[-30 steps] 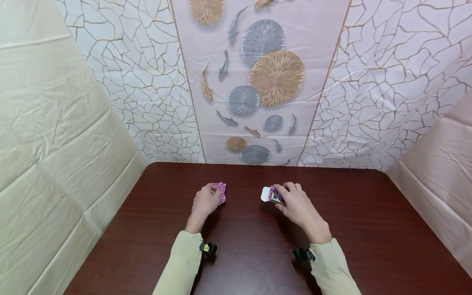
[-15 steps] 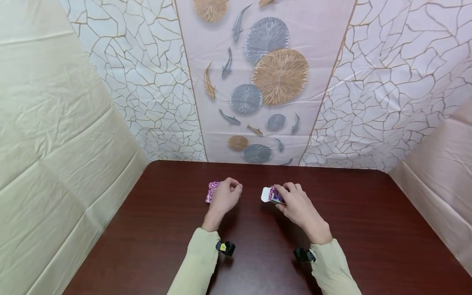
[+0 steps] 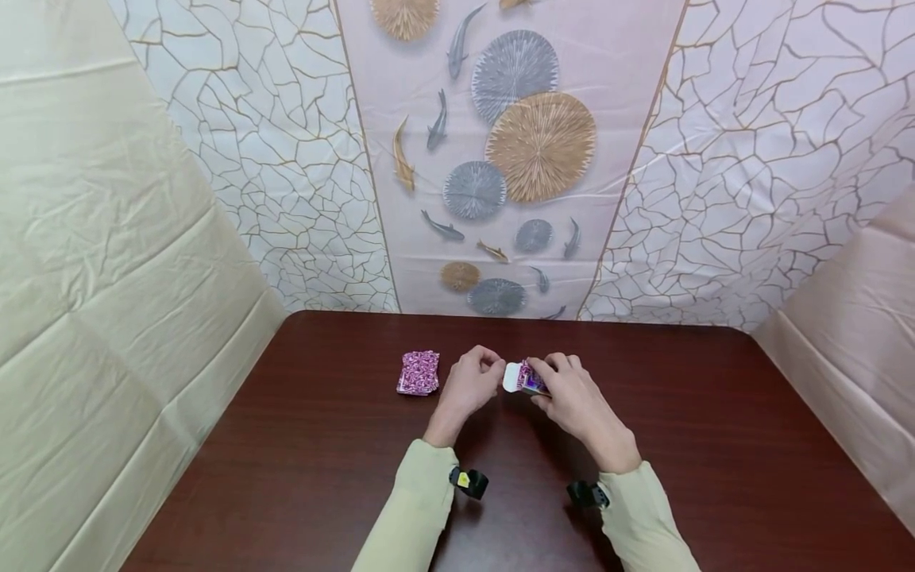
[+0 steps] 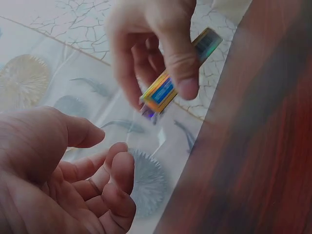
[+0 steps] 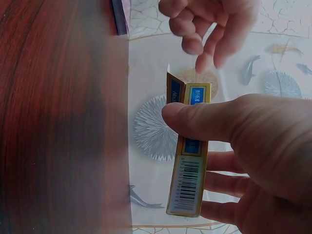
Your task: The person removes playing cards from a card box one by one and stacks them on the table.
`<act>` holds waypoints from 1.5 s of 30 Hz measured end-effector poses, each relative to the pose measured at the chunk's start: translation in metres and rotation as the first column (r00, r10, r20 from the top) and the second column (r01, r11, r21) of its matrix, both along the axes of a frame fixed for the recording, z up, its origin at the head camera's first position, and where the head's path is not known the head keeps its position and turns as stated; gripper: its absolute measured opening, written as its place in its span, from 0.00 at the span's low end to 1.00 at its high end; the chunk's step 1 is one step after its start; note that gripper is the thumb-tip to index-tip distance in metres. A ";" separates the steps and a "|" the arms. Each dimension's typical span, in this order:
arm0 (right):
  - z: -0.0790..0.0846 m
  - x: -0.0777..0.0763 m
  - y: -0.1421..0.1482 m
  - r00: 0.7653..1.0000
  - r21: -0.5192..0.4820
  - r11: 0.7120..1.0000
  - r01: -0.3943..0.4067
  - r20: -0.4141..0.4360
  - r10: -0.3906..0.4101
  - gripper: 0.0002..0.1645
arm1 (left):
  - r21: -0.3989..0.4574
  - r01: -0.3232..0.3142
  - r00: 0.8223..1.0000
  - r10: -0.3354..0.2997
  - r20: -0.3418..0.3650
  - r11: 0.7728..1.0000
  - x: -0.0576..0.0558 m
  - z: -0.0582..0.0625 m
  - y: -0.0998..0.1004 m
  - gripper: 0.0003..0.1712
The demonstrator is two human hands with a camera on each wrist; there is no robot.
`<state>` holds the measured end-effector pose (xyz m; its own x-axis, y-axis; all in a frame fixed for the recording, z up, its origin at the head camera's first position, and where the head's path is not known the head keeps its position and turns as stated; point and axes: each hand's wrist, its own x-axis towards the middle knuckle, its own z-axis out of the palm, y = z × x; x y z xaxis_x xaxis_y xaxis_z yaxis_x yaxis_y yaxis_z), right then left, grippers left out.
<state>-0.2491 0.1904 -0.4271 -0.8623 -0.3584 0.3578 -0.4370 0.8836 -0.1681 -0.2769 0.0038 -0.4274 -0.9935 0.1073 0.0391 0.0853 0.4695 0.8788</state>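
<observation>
— What is your right hand (image 3: 577,401) holding?

— The box (image 5: 190,165). My thumb lies across its narrow gold-and-blue side, above a barcode (image 5: 186,184), and my fingers reach round behind it.

— Is the box closed?

— No. Its white flap (image 3: 512,377) sticks out from the end that faces my left hand (image 3: 470,383).

— Anything inside it?

— A bit of purple pattern shows at the mouth, right beside the flap. I can't tell whether that is something within or print on the box, and I can't see any deeper.

— And your left hand?

— It holds nothing. The fingers are loosely bent, with the thumb a little apart from them. It is near the flap; the wrist views show a gap between my fingertips and the box.

— Where are the cards (image 3: 418,373)?

— In a pile on the dark red surface (image 3: 279,477), purple backs up, edges slightly uneven. They lie to the left of my left hand, well apart from the box, so that hand is between the two.
</observation>
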 end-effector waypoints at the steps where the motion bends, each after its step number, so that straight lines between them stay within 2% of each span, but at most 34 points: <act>1: 0.000 0.000 0.000 1.000 0.002 1.000 -0.003 -0.004 0.003 0.35 | 0.003 0.005 1.000 -0.005 0.006 1.000 0.000 -0.001 0.002 0.10; 16: -0.001 0.000 0.000 0.999 -0.013 1.000 -0.019 -0.045 0.019 0.34 | 0.174 0.040 0.994 -0.056 0.091 0.984 -0.006 -0.013 0.018 0.11; 31: 0.000 0.001 0.001 0.994 0.003 0.999 -0.049 -0.093 0.050 0.34 | 0.223 0.077 0.985 -0.109 0.136 0.972 -0.011 -0.028 0.026 0.09; 34: -0.001 0.001 0.001 0.994 0.004 0.999 -0.051 -0.095 0.051 0.34 | 0.256 0.082 0.982 -0.122 0.146 0.963 -0.012 -0.028 0.026 0.10; 40: -0.002 0.001 0.000 0.994 0.007 0.999 -0.052 -0.098 0.052 0.34 | 0.345 0.097 0.963 -0.176 0.204 0.934 -0.012 -0.024 0.024 0.12; 45: -0.002 0.000 -0.001 0.995 0.007 0.999 -0.051 -0.088 0.052 0.33 | 0.348 0.095 0.955 -0.184 0.231 0.933 -0.013 -0.024 0.023 0.11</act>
<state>-0.2488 0.1898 -0.4294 -0.8077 -0.4037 0.4297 -0.4951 0.8602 -0.1224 -0.2901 0.0263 -0.4517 -0.9499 0.2705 -0.1565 -0.1192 0.1492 0.9816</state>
